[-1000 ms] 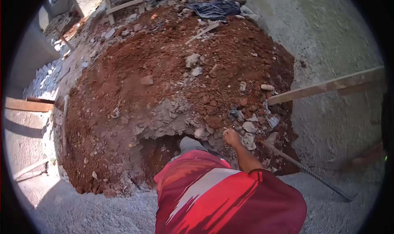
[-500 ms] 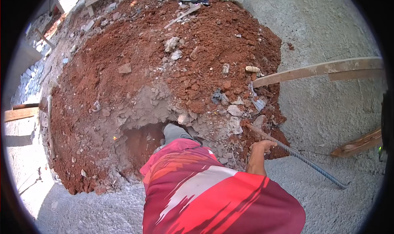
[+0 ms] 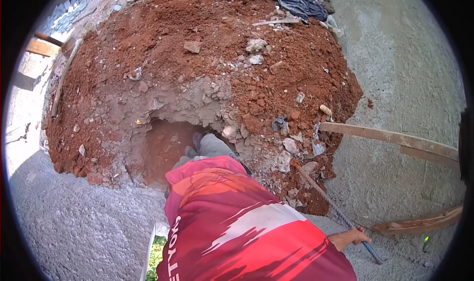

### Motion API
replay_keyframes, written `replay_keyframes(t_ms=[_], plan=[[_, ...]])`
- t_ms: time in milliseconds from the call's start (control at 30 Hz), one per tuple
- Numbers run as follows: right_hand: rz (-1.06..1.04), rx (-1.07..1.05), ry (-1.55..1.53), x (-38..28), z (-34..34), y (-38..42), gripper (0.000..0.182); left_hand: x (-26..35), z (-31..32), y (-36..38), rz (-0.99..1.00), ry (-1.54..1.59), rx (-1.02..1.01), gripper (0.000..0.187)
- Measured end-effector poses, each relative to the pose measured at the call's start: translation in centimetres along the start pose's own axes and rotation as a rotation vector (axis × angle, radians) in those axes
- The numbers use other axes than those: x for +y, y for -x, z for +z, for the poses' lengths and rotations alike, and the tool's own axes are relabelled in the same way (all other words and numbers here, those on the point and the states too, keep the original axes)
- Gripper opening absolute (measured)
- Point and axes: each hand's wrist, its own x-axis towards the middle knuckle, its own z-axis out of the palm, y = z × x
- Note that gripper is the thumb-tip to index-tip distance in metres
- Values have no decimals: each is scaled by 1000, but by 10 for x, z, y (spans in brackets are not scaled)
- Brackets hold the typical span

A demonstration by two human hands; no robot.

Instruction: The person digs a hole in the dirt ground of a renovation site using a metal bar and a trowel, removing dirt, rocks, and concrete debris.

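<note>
My right hand (image 3: 356,236) is at the lower right, its fingers closed round a ribbed steel bar (image 3: 335,209) near the bar's bent lower end. The bar slants up to the left, and its rusty upper end (image 3: 298,167) rests against the red soil and rubble. My left hand is out of view. Below me, my red shirt (image 3: 247,222) covers the middle of the view. My legs in grey trousers (image 3: 212,145) reach down into a dug hole (image 3: 165,145) in the soil; the feet are hard to make out.
Red soil (image 3: 197,29) with stones and rubble surrounds the hole. A long wooden board (image 3: 385,134) and a shorter timber (image 3: 419,222) lie on the concrete (image 3: 395,49) at right. Dark cloth (image 3: 301,4) lies at the top; a pipe-like stick (image 3: 65,78) at left.
My view has turned and shifted, so the soil heap sits differently in it. My right hand has moved along the steel bar towards its bent lower end.
</note>
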Motion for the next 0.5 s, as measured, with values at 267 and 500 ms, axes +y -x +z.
replay_keyframes(t_ms=[267,500], plan=[[-210,-252,-143,-35,-6,97,73,-4,-12,5,-34,-40,59,70],[-375,-580,-54,-91,38,200,73,-5,-33,3,-58,-34,111,67]])
